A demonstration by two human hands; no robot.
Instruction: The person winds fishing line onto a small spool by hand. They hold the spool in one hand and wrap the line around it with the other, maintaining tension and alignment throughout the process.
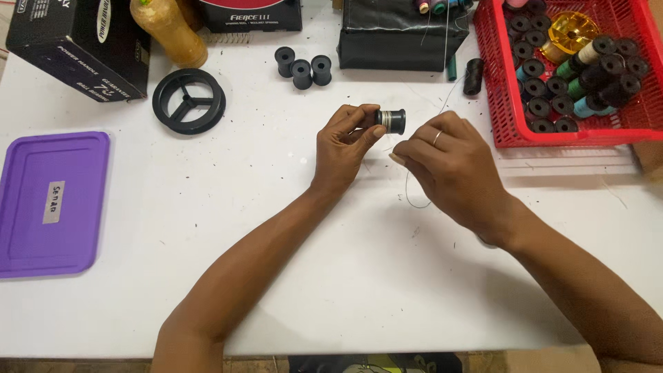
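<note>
My left hand (343, 145) grips a small black spool (391, 121) by one end, holding it sideways just above the white table (207, 228). A band of pale thread is wound round the spool's middle. My right hand (442, 162), a ring on one finger, sits just right of the spool with its fingertips pinched on a thin thread (413, 197). The thread loops down onto the table below that hand.
A red basket (621, 128) of black and coloured spools stands at the right. Three empty black spools (302, 68), a black wheel-shaped reel (188, 101), a golden thread cone (169, 31), black boxes (76, 48) and a purple lid (52, 204) lie around.
</note>
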